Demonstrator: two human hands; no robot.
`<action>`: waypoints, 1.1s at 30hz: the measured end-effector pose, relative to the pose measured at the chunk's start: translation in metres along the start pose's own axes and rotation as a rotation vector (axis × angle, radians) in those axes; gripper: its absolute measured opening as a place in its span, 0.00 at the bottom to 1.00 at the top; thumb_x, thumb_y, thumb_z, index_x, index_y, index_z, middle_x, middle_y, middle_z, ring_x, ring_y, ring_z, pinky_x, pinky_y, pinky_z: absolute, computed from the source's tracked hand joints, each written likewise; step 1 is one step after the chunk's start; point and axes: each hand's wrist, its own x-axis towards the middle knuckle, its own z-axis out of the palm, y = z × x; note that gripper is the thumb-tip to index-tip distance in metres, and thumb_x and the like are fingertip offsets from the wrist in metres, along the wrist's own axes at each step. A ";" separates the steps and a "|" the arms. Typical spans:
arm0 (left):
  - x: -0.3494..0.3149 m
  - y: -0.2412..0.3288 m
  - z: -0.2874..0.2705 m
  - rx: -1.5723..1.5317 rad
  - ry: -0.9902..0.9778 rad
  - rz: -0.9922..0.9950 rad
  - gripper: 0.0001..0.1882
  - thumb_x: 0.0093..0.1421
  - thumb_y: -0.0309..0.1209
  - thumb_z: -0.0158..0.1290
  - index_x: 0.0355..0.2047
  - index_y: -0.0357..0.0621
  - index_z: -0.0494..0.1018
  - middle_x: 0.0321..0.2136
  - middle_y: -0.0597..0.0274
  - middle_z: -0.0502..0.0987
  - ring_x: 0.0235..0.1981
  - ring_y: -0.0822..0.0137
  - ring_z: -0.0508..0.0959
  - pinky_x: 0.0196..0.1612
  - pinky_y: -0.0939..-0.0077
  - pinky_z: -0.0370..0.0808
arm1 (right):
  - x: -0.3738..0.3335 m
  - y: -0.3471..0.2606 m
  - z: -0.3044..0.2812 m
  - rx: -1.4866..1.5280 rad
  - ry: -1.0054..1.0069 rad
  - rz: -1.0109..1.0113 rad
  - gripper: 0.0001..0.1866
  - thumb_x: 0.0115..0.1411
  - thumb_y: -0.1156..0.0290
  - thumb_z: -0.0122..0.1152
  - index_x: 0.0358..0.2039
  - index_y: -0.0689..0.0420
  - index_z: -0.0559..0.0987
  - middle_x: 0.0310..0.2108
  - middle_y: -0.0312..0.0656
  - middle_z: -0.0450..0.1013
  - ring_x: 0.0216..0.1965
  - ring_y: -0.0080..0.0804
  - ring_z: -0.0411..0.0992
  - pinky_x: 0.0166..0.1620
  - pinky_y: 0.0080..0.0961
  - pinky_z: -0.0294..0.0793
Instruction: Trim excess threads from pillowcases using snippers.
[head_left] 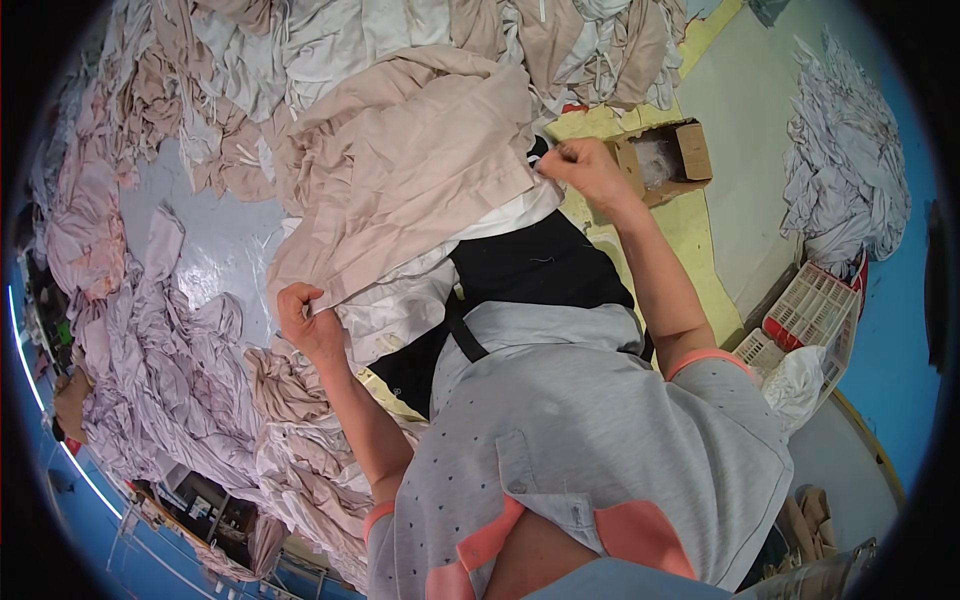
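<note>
A beige garment (pixel 420 150) lies spread in front of me, its near edge running slantwise between my hands. My left hand (pixel 315 322) is closed in a pinch on that edge at its lower left corner. Farther out, my right hand (pixel 592 172) is closed in a pinch at the other end, beside a small black and white bit of cloth. Which layer the right fingertips grip is partly hidden. Under the beige cloth shows a white cloth (pixel 405 305). Black fabric (pixel 540 265) stretches across my lap below it.
An open cardboard box (pixel 690 150) stands right of my right hand on yellow sheeting (pixel 620 255). Lilac garments (pixel 180 370) are heaped at left, beige and white ones (pixel 340 40) along the far side. Grey-white cloth (pixel 845 160) and a plastic crate (pixel 810 310) are at right.
</note>
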 end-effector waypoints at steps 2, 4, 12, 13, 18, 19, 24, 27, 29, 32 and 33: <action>0.000 -0.001 -0.001 0.019 -0.011 -0.021 0.13 0.38 0.11 0.44 0.25 0.38 0.69 0.25 0.64 0.69 0.29 0.70 0.70 0.36 0.83 0.67 | -0.007 -0.012 -0.008 0.037 0.236 -0.089 0.09 0.54 0.69 0.62 0.21 0.57 0.75 0.19 0.25 0.65 0.21 0.12 0.60 0.24 0.13 0.57; 0.001 -0.003 -0.008 0.018 -0.110 -0.100 0.13 0.39 0.12 0.45 0.26 0.38 0.69 0.26 0.63 0.70 0.29 0.68 0.70 0.36 0.82 0.67 | -0.009 -0.004 -0.025 0.134 0.217 -0.054 0.09 0.56 0.67 0.61 0.23 0.58 0.75 0.19 0.25 0.65 0.21 0.11 0.59 0.25 0.14 0.57; 0.042 0.098 -0.022 0.450 -0.543 0.230 0.18 0.43 0.23 0.59 0.38 0.38 0.70 0.40 0.51 0.72 0.38 0.50 0.74 0.38 0.66 0.71 | -0.010 0.005 -0.001 -0.058 0.117 -0.116 0.10 0.56 0.68 0.61 0.28 0.64 0.77 0.22 0.28 0.70 0.23 0.13 0.64 0.27 0.15 0.64; 0.048 0.113 -0.016 0.364 -0.547 0.267 0.20 0.44 0.26 0.60 0.39 0.37 0.70 0.41 0.50 0.72 0.40 0.49 0.74 0.40 0.65 0.71 | -0.010 0.006 0.003 -0.032 0.062 -0.022 0.11 0.55 0.69 0.61 0.30 0.65 0.78 0.24 0.31 0.72 0.25 0.14 0.67 0.31 0.15 0.67; 0.060 0.156 0.033 -0.024 -0.639 0.266 0.20 0.47 0.26 0.60 0.41 0.36 0.70 0.41 0.49 0.72 0.37 0.53 0.75 0.40 0.66 0.72 | -0.019 0.002 0.009 0.082 0.210 -0.076 0.08 0.55 0.71 0.61 0.27 0.63 0.78 0.22 0.29 0.70 0.25 0.13 0.65 0.30 0.14 0.64; 0.063 0.163 0.045 -0.175 -0.709 0.228 0.19 0.48 0.24 0.58 0.42 0.36 0.70 0.42 0.49 0.72 0.34 0.55 0.76 0.38 0.68 0.73 | -0.026 -0.005 0.005 0.079 0.248 -0.089 0.08 0.55 0.70 0.61 0.26 0.62 0.77 0.22 0.27 0.69 0.25 0.12 0.64 0.29 0.13 0.62; 0.056 0.180 0.116 -0.470 -0.710 0.212 0.18 0.50 0.20 0.55 0.43 0.36 0.70 0.42 0.49 0.73 0.26 0.60 0.76 0.30 0.72 0.73 | -0.061 -0.029 0.007 0.113 0.248 -0.175 0.06 0.57 0.72 0.61 0.26 0.59 0.75 0.22 0.24 0.67 0.23 0.09 0.61 0.26 0.11 0.59; 0.046 0.190 0.136 -0.520 -0.855 0.155 0.15 0.49 0.21 0.57 0.40 0.39 0.73 0.40 0.54 0.74 0.26 0.61 0.76 0.31 0.71 0.73 | -0.075 -0.027 0.021 0.074 0.285 -0.287 0.05 0.55 0.76 0.61 0.26 0.60 0.74 0.22 0.26 0.68 0.22 0.10 0.61 0.25 0.12 0.60; 0.040 0.178 0.150 -0.522 -0.795 0.279 0.12 0.49 0.21 0.57 0.37 0.40 0.74 0.37 0.56 0.75 0.26 0.61 0.76 0.31 0.71 0.73 | -0.079 -0.032 0.028 -0.043 0.251 -0.437 0.05 0.54 0.77 0.61 0.25 0.61 0.74 0.21 0.28 0.68 0.22 0.12 0.60 0.25 0.12 0.59; 0.030 0.170 0.154 -0.564 -0.689 0.334 0.07 0.50 0.20 0.57 0.31 0.39 0.76 0.32 0.58 0.76 0.25 0.61 0.76 0.30 0.72 0.73 | -0.079 -0.029 0.031 -0.026 0.288 -0.476 0.05 0.55 0.77 0.60 0.25 0.60 0.73 0.21 0.27 0.67 0.21 0.11 0.59 0.25 0.12 0.58; 0.029 0.171 0.152 -0.608 -0.648 0.268 0.04 0.50 0.20 0.56 0.28 0.38 0.76 0.28 0.59 0.76 0.25 0.62 0.75 0.30 0.74 0.73 | -0.078 -0.027 0.031 -0.021 0.289 -0.472 0.05 0.55 0.77 0.60 0.25 0.60 0.73 0.21 0.27 0.67 0.21 0.11 0.59 0.25 0.12 0.58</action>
